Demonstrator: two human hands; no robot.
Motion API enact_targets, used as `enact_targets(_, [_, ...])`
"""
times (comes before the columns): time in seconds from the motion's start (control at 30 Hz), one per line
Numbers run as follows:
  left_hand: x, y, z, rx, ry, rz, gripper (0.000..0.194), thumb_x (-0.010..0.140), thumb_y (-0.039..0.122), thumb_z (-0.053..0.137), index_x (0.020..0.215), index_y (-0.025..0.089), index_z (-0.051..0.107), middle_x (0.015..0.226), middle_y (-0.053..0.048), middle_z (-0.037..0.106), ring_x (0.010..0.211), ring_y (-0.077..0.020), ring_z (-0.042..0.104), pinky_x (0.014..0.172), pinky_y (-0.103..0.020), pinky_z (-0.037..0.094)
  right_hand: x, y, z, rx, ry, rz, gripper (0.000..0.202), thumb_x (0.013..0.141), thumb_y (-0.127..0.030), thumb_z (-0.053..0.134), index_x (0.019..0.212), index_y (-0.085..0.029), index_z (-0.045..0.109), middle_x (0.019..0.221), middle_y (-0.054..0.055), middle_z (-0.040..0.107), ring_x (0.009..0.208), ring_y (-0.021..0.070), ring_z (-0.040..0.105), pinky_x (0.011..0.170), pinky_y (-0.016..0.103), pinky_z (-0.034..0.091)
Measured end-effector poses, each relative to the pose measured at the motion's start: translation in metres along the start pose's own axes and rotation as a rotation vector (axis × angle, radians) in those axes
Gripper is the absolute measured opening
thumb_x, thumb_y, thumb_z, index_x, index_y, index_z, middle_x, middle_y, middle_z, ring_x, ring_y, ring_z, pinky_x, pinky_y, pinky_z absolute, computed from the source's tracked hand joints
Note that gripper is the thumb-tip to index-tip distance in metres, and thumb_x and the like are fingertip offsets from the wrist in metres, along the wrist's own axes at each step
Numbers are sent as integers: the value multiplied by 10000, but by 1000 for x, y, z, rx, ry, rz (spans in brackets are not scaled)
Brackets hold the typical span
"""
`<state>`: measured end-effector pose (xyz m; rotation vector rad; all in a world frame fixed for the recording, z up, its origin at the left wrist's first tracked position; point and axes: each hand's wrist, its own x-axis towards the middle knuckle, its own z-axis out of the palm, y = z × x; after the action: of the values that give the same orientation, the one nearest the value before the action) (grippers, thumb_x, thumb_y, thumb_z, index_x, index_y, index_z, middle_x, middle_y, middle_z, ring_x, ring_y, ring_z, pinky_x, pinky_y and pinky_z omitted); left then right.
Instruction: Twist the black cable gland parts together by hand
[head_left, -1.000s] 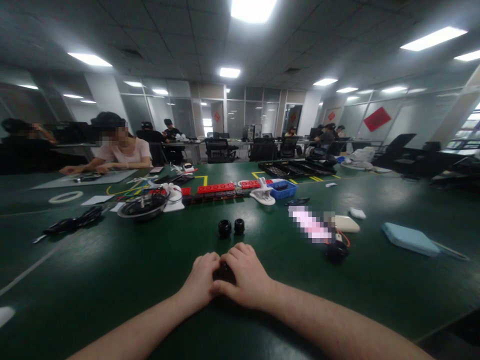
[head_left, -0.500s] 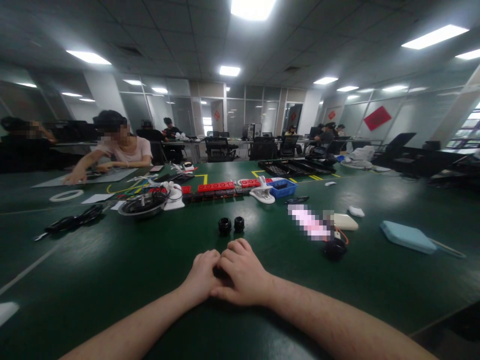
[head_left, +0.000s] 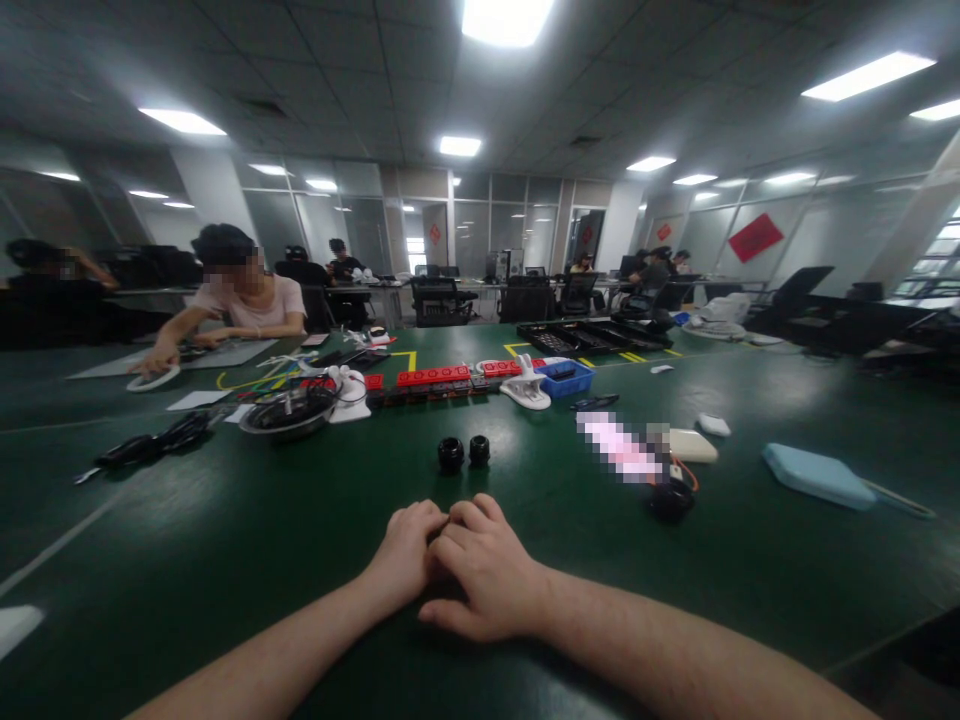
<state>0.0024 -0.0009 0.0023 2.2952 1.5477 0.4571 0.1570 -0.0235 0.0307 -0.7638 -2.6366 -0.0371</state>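
Forearms (head_left: pixel 300 640) converging, left hand (head_left: pixel 405 548) against right hand (head_left: pixel 491 575), fingers (head_left: pixel 454 540) curled, right thumb (head_left: pixel 452 616) apart, cannot tell if pinching

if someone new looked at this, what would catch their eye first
Probably the left hand and right hand, close together low in the centre, with anything between them hidden. Just beyond them, two small black pieces stand side by side on the green table. Farther back, the row of red parts stands out, left of a blue bin.
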Motion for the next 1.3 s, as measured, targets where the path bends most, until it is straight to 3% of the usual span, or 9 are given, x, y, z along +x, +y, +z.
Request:
enact_targets(0.33, [2, -4, 3, -33, 5, -76, 64, 643, 199, 536, 702, 183, 554, 801, 5, 500, 748, -149, 456, 656, -258, 355, -5, -2, -1, -26, 5, 45, 351, 748, -520, 463, 754, -177, 539, 707, 36, 584, 786, 187, 425, 725, 340, 269])
enact_targets(0.57, [0, 4, -5, -57, 11, -88, 118, 656, 305, 553, 672, 188, 554, 777, 10, 502, 762, -159, 469, 694, -275, 366, -7, 1, -4, -32, 5, 87, 293, 777, -450, 458, 728, -174, 544, 692, 39, 588, 762, 182, 423, 690, 332, 262])
enact_targets(0.83, [2, -1, 0, -39, 54, -75, 165, 634, 340, 589, 657, 182, 546, 747, 9, 506, 734, -162, 479, 655, -269, 364, -9, 7, 0, -62, 57, 129, 240, 782, -385, 464, 685, -177, 534, 662, 26, 587, 742, 169, 424, 673, 330, 257])
enact_targets(1.3, [0, 3, -6, -59, 40, -71, 329, 649, 510, 553, 663, 182, 531, 752, 3, 501, 726, -166, 481, 634, -264, 366, -8, 20, -1, -104, 119, 234, 272, 806, -354, 442, 619, -165, 499, 634, 19, 572, 710, 158, 400, 659, 315, 248])
